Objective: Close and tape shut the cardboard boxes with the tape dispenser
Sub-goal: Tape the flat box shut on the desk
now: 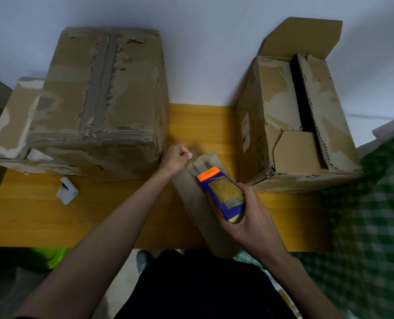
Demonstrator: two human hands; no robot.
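Cardboard small box (198, 203) is mid-taping, right hand (251, 217) gripping the tape dispenser (221, 194), left hand (176, 158) fisted at its end; right box (306, 125) gapes.

Left hand (176, 158) fisted, fingers curled; right hand (249, 217) gripping.

Our yellow wooden table (104, 217) and its load

We see a closed large box (104, 97) at left, an open-flapped box (301, 125) at right, a narrow box (198, 203) between them, and a small white object (66, 191).
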